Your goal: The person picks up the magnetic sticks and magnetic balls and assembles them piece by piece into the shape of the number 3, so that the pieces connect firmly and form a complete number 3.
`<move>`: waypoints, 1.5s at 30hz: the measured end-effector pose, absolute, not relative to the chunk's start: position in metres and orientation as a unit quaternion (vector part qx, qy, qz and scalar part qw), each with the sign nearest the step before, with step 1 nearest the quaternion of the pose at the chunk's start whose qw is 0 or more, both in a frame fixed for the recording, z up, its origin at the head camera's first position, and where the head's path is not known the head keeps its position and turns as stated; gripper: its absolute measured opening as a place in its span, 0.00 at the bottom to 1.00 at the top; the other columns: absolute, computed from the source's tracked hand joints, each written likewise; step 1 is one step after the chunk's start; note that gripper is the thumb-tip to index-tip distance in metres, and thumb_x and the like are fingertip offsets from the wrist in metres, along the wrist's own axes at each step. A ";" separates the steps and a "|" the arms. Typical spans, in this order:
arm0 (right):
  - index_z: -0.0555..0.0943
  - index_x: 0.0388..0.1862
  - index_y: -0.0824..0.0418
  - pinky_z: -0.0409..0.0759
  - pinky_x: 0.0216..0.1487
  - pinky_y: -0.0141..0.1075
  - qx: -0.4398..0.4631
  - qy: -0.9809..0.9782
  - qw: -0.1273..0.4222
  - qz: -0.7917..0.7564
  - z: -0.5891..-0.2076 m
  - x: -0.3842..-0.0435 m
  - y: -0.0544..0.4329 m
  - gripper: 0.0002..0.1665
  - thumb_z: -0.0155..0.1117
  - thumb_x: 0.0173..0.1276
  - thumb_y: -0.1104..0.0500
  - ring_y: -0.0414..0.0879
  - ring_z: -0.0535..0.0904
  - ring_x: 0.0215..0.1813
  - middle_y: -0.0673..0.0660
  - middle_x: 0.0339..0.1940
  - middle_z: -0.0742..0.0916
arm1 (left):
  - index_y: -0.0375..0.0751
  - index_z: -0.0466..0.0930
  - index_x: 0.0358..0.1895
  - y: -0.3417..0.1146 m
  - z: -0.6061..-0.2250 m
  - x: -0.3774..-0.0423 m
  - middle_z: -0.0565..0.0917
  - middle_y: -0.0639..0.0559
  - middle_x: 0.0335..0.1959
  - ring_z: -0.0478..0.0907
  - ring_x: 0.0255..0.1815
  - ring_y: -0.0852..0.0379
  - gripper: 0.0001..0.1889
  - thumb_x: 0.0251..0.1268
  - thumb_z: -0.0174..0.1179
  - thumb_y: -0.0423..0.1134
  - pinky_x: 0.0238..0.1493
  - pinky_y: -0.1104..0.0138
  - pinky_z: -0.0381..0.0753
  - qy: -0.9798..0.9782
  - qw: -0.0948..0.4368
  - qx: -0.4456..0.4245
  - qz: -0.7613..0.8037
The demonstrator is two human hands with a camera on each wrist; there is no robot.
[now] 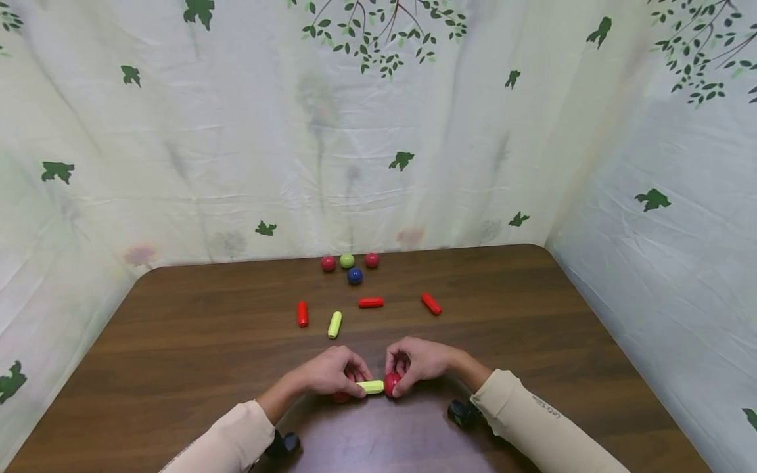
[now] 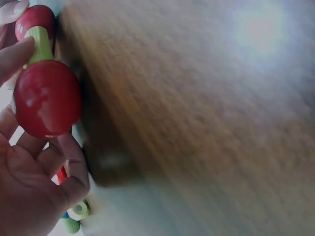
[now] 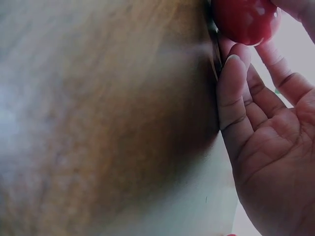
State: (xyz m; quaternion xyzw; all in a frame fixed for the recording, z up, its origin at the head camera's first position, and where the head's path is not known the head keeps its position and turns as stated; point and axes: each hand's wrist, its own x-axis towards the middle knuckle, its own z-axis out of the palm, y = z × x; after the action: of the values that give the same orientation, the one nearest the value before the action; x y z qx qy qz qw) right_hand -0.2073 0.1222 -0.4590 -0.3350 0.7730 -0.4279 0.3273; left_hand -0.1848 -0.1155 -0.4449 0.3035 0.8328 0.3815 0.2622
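My left hand (image 1: 337,369) pinches a yellow-green stick (image 1: 371,387) between thumb and fingers, low over the table. At the stick's left end sits a red ball (image 2: 47,98), large in the left wrist view and mostly hidden by the hand in the head view. My right hand (image 1: 422,359) pinches a second red ball (image 3: 246,19) between thumb and forefinger, its other fingers curled beside it. This ball meets the stick's right end, so the stick lies level between both balls. How deep the stick goes into either ball cannot be seen.
Beyond the hands lie a loose yellow-green stick (image 1: 334,325) and three red sticks, one a red stick (image 1: 370,303) lying crosswise. Further back, a blue ball (image 1: 355,276), a green ball (image 1: 347,261) and two red balls stand near the brown table's (image 1: 195,315) far edge, before a curtain.
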 end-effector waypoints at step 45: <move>0.79 0.39 0.63 0.76 0.36 0.32 -0.340 0.803 0.274 -0.407 -0.437 -0.228 0.133 0.17 0.76 0.53 0.61 0.41 0.77 0.33 0.56 0.33 0.83 | 0.35 0.84 0.32 -0.117 -0.439 -0.190 0.83 0.54 0.25 0.76 0.27 0.62 0.06 0.50 0.70 0.29 0.33 0.70 0.75 0.822 0.325 0.223 0.410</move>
State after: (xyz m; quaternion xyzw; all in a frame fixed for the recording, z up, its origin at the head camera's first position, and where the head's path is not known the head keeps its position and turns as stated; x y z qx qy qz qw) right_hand -0.2282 0.1331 -0.4374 -0.3396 0.8026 -0.4069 0.2739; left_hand -0.1897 -0.1169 -0.4387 0.2232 0.8223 0.4102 0.3252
